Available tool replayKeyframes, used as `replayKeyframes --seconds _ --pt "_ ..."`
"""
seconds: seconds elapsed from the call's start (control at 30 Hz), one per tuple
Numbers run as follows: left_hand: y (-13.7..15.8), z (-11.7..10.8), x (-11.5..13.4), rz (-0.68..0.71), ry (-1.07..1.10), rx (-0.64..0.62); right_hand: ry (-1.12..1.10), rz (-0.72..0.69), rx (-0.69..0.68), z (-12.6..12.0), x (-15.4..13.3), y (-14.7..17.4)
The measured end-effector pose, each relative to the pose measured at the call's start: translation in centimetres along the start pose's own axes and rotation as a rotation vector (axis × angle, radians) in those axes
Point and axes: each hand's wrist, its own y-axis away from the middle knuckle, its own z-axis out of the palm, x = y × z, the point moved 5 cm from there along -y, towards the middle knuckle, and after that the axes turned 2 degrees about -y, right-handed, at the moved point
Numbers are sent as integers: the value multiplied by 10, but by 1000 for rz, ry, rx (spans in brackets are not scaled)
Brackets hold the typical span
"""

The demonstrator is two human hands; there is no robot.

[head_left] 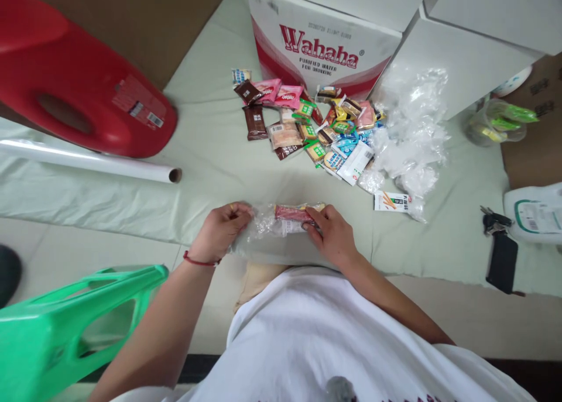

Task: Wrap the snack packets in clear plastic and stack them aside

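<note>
My left hand [222,229] pinches one end of a clear plastic bag [263,223] lying on the pale green cloth [211,156]. My right hand [331,233] grips the other end, where red and yellow wrapped snacks [293,213] show through the plastic. A red cord circles my left wrist. Beyond the bag lies a loose pile of wrapped snacks [307,127] in brown, pink, green and blue wrappers.
A Wahaha water carton [320,51] stands behind the pile, crumpled clear plastic [410,133] to its right. A red stool [74,86] and a film roll [88,162] lie left, a green stool [65,326] near left. Keys and a black phone [500,256] lie right.
</note>
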Motion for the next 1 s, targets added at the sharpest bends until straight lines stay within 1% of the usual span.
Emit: replayKeyframes --seconds 0.1,0.17,0.23,0.3,0.4,0.47,0.6,0.67,0.7,0.77,0.83,0.9,0.93,1.0 --pt "3 5 1 -30 131 -52 0 -7 4 1 0 0" --pt "9 14 1 -100 268 -92 2 -4 2 1 0 0" --pt "17 24 0 -158 354 -93 5 1 2 1 0 0" --pt "26 29 0 -138 324 -41 9 2 1 0 -1 0" --pt "33 31 -2 -37 124 34 20 1 -11 0 -2 0" --pt "32 28 -3 0 40 68 31 4 -23 0 -2 0" --pt "27 21 2 59 30 184 55 0 -31 1 -2 0" --pt "29 27 12 123 -69 236 69 -8 -30 1 -3 1" --pt "31 34 18 175 -150 252 74 -13 -27 1 -4 1" --pt "36 57 31 331 -349 256 76 -18 -21 0 -5 2" --pt "40 86 40 526 -574 230 74 -7 -26 -1 -5 2" --pt "42 109 42 667 -781 250 75 14 -47 -1 -6 1" --pt "43 117 41 720 -857 273 75 23 -58 -1 -6 1" --pt "45 125 37 810 -931 331 75 29 -70 -1 -7 0"
